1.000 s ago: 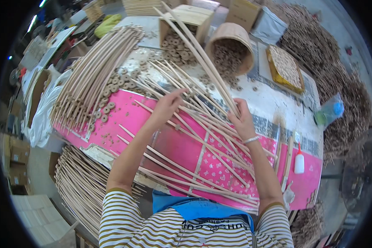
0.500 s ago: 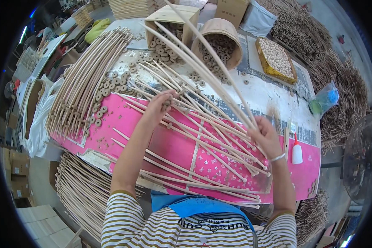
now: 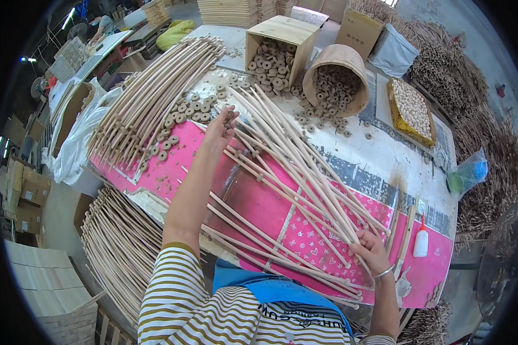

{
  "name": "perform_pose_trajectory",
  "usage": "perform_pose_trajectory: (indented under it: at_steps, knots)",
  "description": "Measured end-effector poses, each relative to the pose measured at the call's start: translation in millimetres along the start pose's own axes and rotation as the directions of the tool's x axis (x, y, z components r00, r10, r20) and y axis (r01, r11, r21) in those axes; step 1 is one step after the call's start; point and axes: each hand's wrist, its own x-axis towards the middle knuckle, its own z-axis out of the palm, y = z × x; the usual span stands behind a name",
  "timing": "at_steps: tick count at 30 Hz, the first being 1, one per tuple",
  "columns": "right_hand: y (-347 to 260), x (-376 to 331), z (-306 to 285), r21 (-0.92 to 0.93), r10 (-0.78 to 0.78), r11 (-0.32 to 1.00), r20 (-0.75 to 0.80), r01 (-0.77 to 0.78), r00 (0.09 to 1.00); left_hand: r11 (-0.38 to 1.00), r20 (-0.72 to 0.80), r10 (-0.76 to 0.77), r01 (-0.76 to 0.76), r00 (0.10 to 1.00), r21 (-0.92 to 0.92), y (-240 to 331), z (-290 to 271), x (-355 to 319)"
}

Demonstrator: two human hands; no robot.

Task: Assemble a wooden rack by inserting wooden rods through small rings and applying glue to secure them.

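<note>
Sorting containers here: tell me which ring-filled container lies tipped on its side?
The round wooden bucket; the square wooden box beside it stands upright.

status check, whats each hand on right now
Left hand on upper ends of the loose wooden rods. Right hand grips their lower ends. Rods lie fanned across pink table cover. Wooden rings scattered beside.

Bright even daylight, sharp centre, fisheye-bent dark rim

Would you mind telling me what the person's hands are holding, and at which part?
One curved wooden rod: the right hand grips its near end, the left hand its far end.
</note>
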Motion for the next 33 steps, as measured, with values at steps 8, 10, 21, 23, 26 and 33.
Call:
perform_pose_trajectory:
  at_steps: [8, 10, 21, 23, 26, 33]
  knots:
    - [8.6, 11.4, 7.9, 0.051, 0.03, 0.998, 0.012, -0.031, 0.999, 0.999, 0.001, 0.013, -0.013, 1.0, -0.035, -2.0, 20.3, -22.2]
    - [9.4, 13.8, 8.9, 0.041, 0.041, 0.998, 0.017, -0.042, 0.999, 1.0, -0.021, 0.012, -0.012, 1.0, -0.016, -2.0, 20.3, -24.9]
    - [17.8, 15.2, 8.7, 0.055, 0.035, 0.998, -0.017, -0.034, 0.999, 0.998, 0.064, 0.051, -0.054, 0.997, 0.042, -2.2, 11.8, -24.8]
    - [18.0, 17.0, 7.4, 0.04, 0.035, 0.999, -0.027, -0.034, 0.999, 0.997, 0.061, 0.063, -0.066, 0.996, 0.047, -1.5, 9.9, -27.4]
    - [16.3, 18.8, 7.7, 0.032, 0.033, 0.999, -0.028, -0.032, 0.999, 0.996, 0.072, 0.081, -0.083, 0.994, 0.031, 0.0, 7.2, -32.2]
    - [1.5, 47.8, 25.8, -0.067, -0.101, 0.993, -0.013, 0.1, 0.995, 0.965, 0.011, -0.007, 0.004, 1.0, 0.263, -16.3, 35.9, -69.6]
